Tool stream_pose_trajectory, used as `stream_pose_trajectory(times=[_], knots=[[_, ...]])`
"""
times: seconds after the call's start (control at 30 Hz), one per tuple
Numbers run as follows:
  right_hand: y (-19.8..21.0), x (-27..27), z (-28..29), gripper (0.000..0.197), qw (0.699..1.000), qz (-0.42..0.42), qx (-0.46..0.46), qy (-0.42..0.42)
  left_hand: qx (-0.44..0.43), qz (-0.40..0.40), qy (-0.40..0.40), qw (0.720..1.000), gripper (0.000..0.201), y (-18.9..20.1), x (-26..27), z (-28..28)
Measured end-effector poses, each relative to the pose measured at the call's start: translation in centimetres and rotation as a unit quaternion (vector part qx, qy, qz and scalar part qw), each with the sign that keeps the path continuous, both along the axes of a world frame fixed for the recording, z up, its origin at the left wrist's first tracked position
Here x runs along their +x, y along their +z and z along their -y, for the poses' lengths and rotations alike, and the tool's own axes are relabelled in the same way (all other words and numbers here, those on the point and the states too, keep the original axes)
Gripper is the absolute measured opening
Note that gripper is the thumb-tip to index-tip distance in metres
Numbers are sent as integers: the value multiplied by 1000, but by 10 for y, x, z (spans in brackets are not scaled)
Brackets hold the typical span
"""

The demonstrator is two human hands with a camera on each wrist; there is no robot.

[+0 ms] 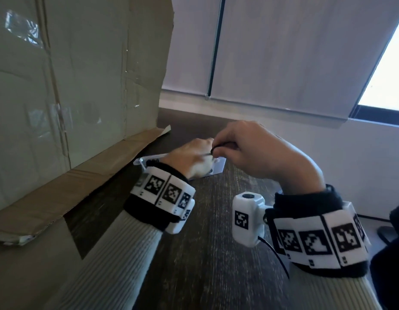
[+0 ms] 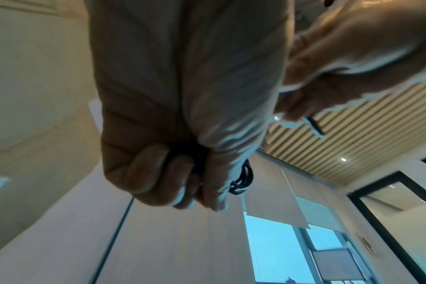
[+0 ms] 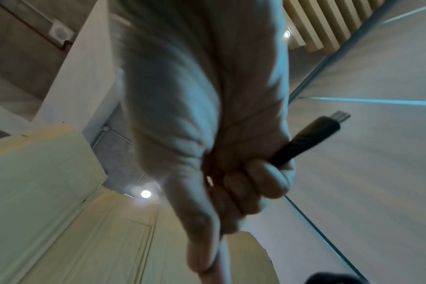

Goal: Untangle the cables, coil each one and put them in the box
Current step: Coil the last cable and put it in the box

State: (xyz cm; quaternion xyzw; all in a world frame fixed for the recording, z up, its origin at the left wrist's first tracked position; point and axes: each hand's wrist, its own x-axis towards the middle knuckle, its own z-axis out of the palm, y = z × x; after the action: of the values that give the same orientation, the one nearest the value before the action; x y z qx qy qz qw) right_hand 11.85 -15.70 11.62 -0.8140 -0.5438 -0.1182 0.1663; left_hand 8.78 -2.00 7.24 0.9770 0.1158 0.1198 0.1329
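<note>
Gripping a coil (image 2: 243, 178) of black cable, the left hand (image 1: 194, 157) sat clenched just left of the right hand (image 1: 256, 151), which pinched the same cable's plug (image 3: 309, 138), its tip pointing right and away. Both hands met over the counter (image 1: 216, 242), nearly touching. The box (image 1: 71, 86) stood close on the left, nearer the left hand; its opening was out of view.

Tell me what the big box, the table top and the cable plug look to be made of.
Box: brown corrugated cardboard, matte, with creases, torn flap edges and glossy clear tape.
Table top: dark wood or wood-look laminate, streaky grain; which, I cannot tell.
Cable plug: black matte plastic or rubber sleeve, with a shiny metal tip.
</note>
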Motion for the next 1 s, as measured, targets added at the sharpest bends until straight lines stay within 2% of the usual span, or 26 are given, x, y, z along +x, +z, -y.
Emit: stream_pose_trajectory(times=[0.1, 0.17, 0.23, 0.33, 0.47, 0.6, 0.67, 0.73, 0.8, 0.9, 0.93, 1.0], knots=[[2, 15, 8, 15, 999, -7, 35, -13, 7, 10, -90, 996, 20, -6, 7, 9], [1, 31, 18, 11, 988, -51, 145, -15, 15, 73, -166, 983, 8, -2, 7, 9], [0, 38, 27, 4, 954, -150, 261, 8, 17, 136, -210, 968, 9, 4, 4, 12], [-2, 38, 36, 5, 913, -246, 323, 49, 46, 195, -232, 952, 23, 12, 1, 17], [-10, 46, 35, 7, 889, -283, 355, 64, 8, 248, -183, 951, 17, 23, -5, 10], [-13, 42, 18, 13, 903, -272, 325, 66, -21, 312, -133, 940, 23, 20, -5, -2], [-13, 40, 10, 18, 924, -226, 305, 48, -54, 324, -101, 939, 30, 17, -2, -5], [-16, 44, 4, 20, 943, -167, 287, 14, -116, 319, -88, 937, 29, 12, 3, -4], [-19, 48, -1, 22, 958, -143, 246, -14, -244, 306, -119, 913, 26, 7, 6, -1], [-24, 49, -4, 26, 969, -144, 196, -32, -442, 235, -168, 849, 20, 12, 4, 3], [-25, 50, -5, 29, 970, -139, 197, -38, -471, 213, -176, 838, 14, 16, 1, 5], [-25, 49, -6, 24, 968, -138, 206, -44, -481, 203, -176, 835, 9, 20, -2, 4]])
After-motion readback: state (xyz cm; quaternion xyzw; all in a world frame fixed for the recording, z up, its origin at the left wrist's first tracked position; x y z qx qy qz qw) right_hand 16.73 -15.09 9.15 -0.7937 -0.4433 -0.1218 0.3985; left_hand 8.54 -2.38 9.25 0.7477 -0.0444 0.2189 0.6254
